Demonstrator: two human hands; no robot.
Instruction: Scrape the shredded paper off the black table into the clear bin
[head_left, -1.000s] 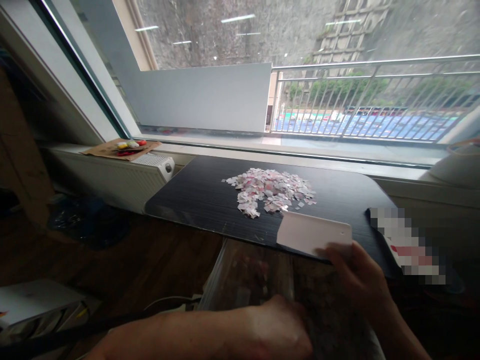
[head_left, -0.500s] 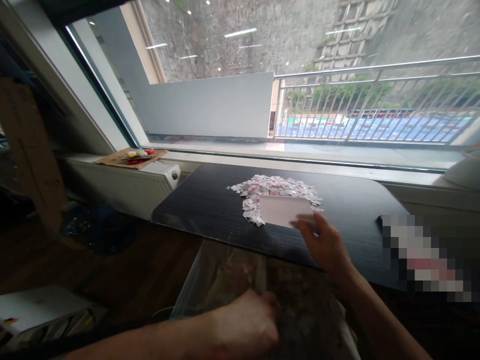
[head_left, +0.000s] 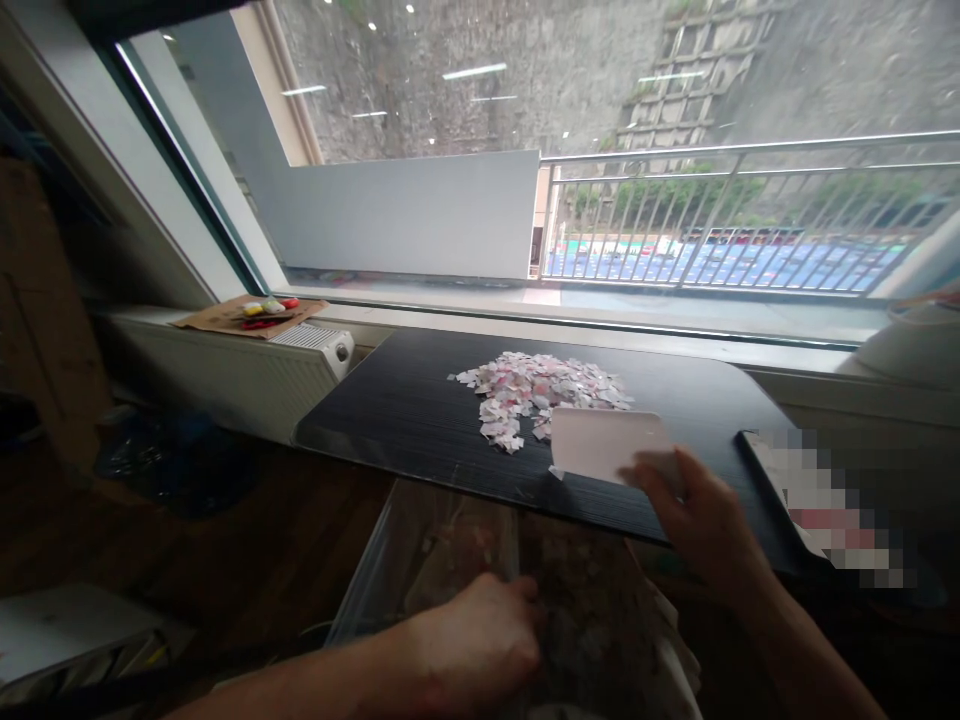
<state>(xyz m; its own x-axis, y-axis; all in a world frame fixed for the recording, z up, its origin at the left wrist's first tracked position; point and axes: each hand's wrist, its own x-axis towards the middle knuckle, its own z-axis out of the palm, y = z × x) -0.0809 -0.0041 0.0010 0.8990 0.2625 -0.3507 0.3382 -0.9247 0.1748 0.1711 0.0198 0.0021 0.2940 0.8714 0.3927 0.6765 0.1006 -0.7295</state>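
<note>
My right hand is closed on the right end of a pale rectangular card with rounded corners. The card is tilted on edge over the dark table, with a scrap or two at its lower left corner. Left of and behind it, small white and pinkish paper scraps lie heaped. Below the table's front edge, my left hand is closed at the mouth of a clear plastic bag, its fingertips partly hidden. Pale scraps show dimly inside the bag.
A dark-edged flat object, mostly pixelated, lies at the table's right end. Left of the table, a white radiator carries cardboard with small colourful items. A window with a sill runs behind. Dark plastic lies on the floor.
My right hand has drawn the card to the right and toward me, away from the heap, pulling a scrap or two along. My left hand stays at the bag.
</note>
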